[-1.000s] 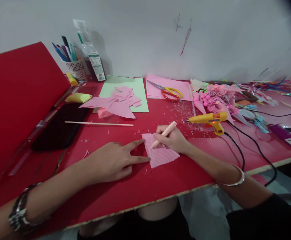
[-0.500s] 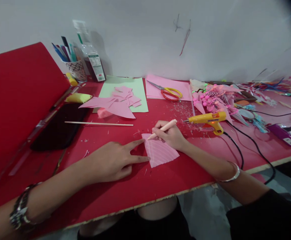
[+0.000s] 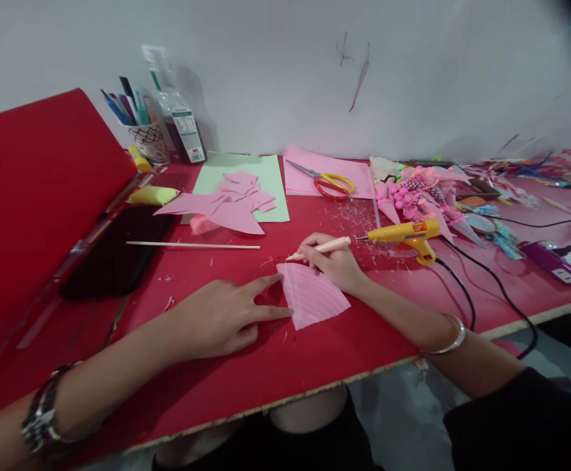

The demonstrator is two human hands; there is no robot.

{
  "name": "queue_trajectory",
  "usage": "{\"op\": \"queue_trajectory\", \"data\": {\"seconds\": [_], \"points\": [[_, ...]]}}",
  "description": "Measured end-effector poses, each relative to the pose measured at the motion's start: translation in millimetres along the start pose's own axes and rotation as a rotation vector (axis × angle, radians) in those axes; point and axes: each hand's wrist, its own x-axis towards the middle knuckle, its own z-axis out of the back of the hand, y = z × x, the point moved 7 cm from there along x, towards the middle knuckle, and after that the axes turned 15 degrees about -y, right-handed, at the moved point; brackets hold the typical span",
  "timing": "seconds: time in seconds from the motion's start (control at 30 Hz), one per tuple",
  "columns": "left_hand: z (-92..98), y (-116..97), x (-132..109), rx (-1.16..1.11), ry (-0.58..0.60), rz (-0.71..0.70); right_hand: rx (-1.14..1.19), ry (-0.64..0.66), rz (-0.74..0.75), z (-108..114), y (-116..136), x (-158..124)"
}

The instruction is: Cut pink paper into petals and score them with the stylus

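Observation:
A fan-shaped piece of pink paper with pale curved lines lies flat on the red tabletop. Two spread fingers of my left hand press on its left edge; the hand holds nothing. My right hand grips a pale pink pen, its tip pointing left just beyond the paper's top left corner. Whether the tip touches the table I cannot tell. A thin wooden stick lies beyond my left hand. To the right of the pen's back end rests a yellow hot glue gun.
Behind are pink paper cutouts, a green sheet, scissors on pink sheets, and a heap of pink cones. At left stand a pen cup, a bottle and a dark phone-like slab. Black cords hang over the edge.
The pen's tip has moved from the paper's upper left area up past its top edge, and the pen lies flatter. My left hand stays in place on the paper.

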Motion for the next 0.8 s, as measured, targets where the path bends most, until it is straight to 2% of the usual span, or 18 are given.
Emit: {"op": "queue_trajectory", "data": {"seconds": [0.1,0.23,0.37,0.53,0.8], "points": [[0.5,-1,1,-0.007,-0.003,-0.002,0.061,-0.043,-0.025,5,1,1],[1.1,-6,4,-0.024,-0.005,-0.071,0.140,-0.068,-0.074,14,10,-3],[-1.9,-8,4,-0.032,-0.003,-0.130,0.102,0.022,-0.110,17,20,-24],[-5.5,-12,1,-0.052,-0.022,-0.184,0.056,0.146,-0.221,11,17,-57],[-2.1,-13,1,-0.061,-0.007,-0.169,-0.040,0.201,-0.146,2,22,-65]]}}
